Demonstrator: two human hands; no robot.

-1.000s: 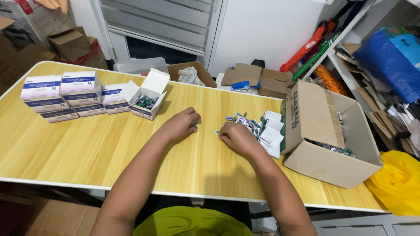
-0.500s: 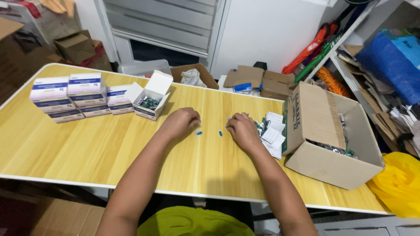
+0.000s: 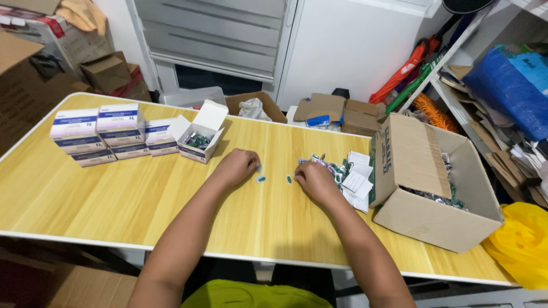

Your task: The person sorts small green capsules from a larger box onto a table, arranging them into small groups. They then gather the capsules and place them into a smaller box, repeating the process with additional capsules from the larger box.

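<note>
Two hands sorting small green pieces on bench.
L hand (image 3: 238, 166) curled, fingers bunched by one loose piece (image 3: 261, 179); R hand (image 3: 315, 181) fingers pinched near another (image 3: 289, 179), beside pile (image 3: 337, 168). Best slide pieces singly; open box (image 3: 198, 140) sits close.

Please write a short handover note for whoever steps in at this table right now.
Left hand: knuckles down on the wooden table, fingers curled; whether it grips anything cannot be told. One small green packet lies just beside it.
Right hand: on the table at the edge of the packet pile, another packet at its fingertips.
White paper leaflets lie against the large cardboard box, which holds more packets.
Done: closed small boxes stacked at far left.
Left: the open small box is partly filled; loose packets remain on the table and in the large box.
</note>
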